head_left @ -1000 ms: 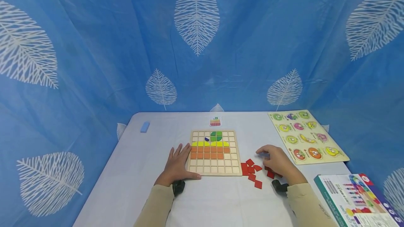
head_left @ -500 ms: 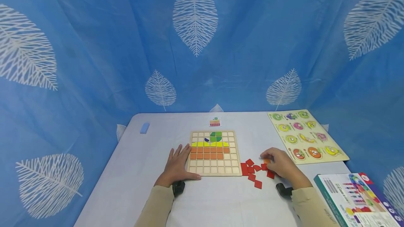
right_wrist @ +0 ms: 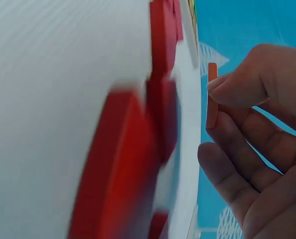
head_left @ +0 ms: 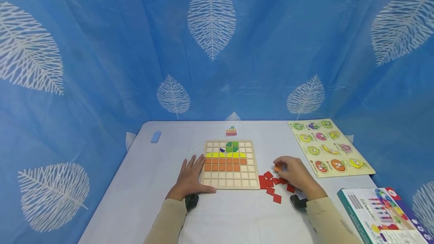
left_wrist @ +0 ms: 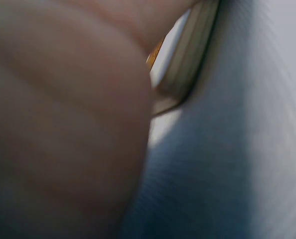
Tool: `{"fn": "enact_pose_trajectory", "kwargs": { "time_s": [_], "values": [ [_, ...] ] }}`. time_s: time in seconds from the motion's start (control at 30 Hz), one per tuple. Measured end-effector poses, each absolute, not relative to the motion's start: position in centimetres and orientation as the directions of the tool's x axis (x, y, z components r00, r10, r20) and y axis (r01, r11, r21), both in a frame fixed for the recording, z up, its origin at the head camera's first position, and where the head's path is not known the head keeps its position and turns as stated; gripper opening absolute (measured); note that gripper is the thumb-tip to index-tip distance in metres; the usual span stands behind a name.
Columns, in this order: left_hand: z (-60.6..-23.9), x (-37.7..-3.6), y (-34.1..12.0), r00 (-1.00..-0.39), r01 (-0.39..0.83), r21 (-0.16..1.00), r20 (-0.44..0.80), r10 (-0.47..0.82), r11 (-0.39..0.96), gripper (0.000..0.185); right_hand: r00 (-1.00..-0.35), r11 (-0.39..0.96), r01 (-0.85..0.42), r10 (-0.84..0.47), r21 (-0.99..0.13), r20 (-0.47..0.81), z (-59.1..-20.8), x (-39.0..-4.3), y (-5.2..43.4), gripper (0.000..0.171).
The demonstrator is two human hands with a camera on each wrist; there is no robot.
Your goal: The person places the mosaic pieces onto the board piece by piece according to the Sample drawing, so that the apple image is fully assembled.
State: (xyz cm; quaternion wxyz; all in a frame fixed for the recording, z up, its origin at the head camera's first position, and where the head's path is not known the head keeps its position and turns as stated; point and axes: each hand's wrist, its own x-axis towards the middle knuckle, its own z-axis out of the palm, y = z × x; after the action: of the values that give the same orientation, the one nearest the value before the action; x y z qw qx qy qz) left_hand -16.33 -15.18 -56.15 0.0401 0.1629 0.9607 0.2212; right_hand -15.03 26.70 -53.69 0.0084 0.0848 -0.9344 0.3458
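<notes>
A wooden grid board (head_left: 229, 164) lies on the white table, with green, yellow and orange tiles filling its upper rows. My left hand (head_left: 190, 176) rests flat on the table, its thumb along the board's (left_wrist: 183, 59) lower left edge. My right hand (head_left: 291, 171) hovers over a scatter of red square tiles (head_left: 271, 184) and pinches a small orange tile (head_left: 278, 168) at its fingertips. The right wrist view shows that orange tile (right_wrist: 212, 95) edge-on between thumb and fingers, above the blurred red tiles (right_wrist: 160, 74).
A small picture card (head_left: 231, 130) lies behind the board. A fruit peg puzzle (head_left: 328, 147) sits at the right, a colourful box (head_left: 376, 214) at the near right corner, a blue block (head_left: 155, 136) at the far left. Blue leaf-print cloth surrounds the table.
My right hand dipped to the red tiles, picked up an orange tile and has lifted it slightly left toward the board. The left hand has not moved.
</notes>
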Motion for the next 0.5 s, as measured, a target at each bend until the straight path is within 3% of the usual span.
{"fn": "enact_pose_trajectory", "kwargs": {
  "time_s": [0.5],
  "values": [
    [-56.1,-16.3,-15.1,-0.946,0.289,0.445,-0.005,0.325,0.848,0.138,-0.948,0.688,-0.293,-0.299,-0.664,0.109,-52.3,-17.5,20.4,0.027]
  ]
}}
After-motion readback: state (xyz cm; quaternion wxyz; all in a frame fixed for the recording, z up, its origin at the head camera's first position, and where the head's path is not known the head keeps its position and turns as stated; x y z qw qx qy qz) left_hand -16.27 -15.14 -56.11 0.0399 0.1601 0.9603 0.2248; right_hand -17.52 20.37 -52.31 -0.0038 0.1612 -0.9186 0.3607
